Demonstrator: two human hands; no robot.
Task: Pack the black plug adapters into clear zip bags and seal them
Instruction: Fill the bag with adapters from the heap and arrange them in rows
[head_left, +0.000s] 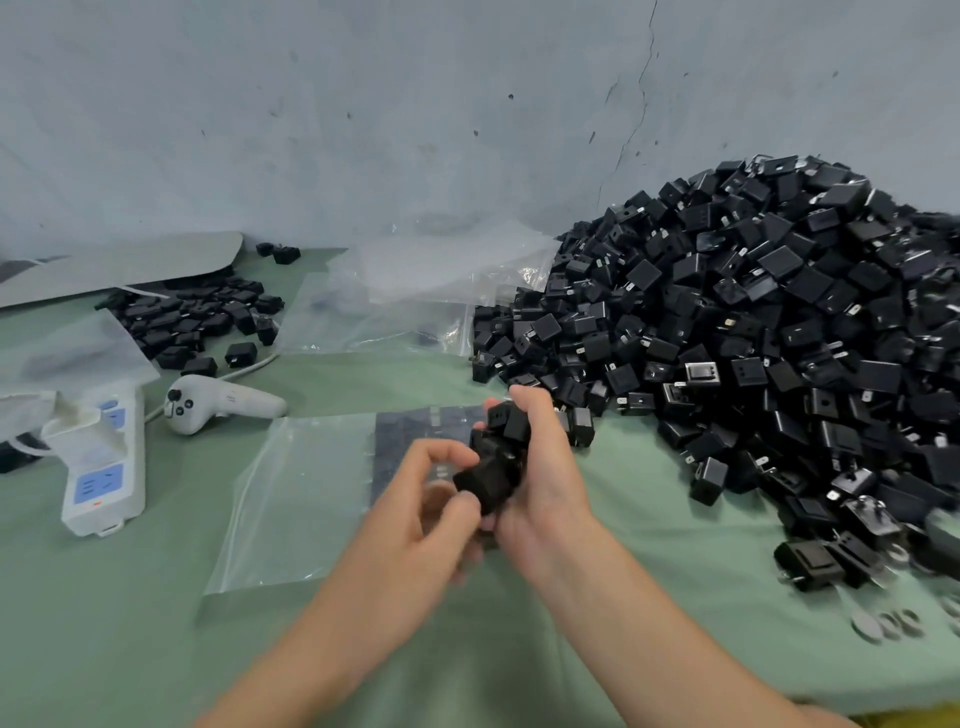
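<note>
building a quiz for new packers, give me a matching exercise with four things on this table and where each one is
Things:
1 power strip
2 adapter pile
3 nearest zip bag
4 handful of adapters

Places:
a heaped at the right against the wall
b gripped by the left hand and right hand
c far left on the cloth
d flat on the cloth, just left of the hands

Pairs: 1-c; 2-a; 3-d; 4-b

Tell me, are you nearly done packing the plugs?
Not nearly. Some adapters seem to lie in the front bag already. The left hand and right hand grip a handful more. The huge pile is still loose, and I see no sealed bag.
</note>
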